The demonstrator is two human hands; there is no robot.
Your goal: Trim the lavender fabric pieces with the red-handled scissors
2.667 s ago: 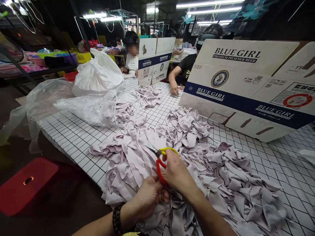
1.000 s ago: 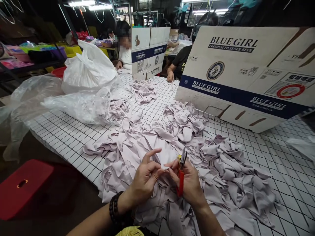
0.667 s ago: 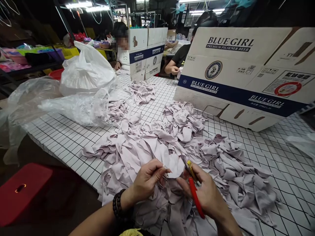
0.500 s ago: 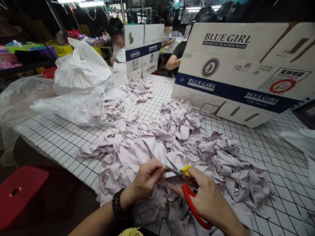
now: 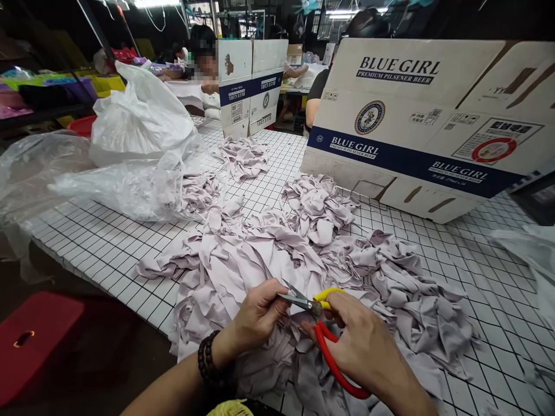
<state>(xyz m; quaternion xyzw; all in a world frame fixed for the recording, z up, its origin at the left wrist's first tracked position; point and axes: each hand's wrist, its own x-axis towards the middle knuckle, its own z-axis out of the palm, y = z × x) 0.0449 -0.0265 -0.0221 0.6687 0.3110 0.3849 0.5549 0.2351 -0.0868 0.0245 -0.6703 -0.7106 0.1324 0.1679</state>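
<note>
Scissors point(image 5: 315, 308), one pair: pointing away a second ago, now turned toward the left hand point(image 5: 256, 318), blades parted.

Hands point(image 5: 259, 316) point(image 5: 362, 335) — close together, both curled

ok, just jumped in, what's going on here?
The person's right hand grips scissors, blades apart and tips right by the pinched fingers of the left hand. Whatever those fingers pinch is too small to make out. Both hands are over a heap of pale fabric spread across the gridded table. Plastic bags sit at the left, and a big box stands beyond the heap on the right.
</note>
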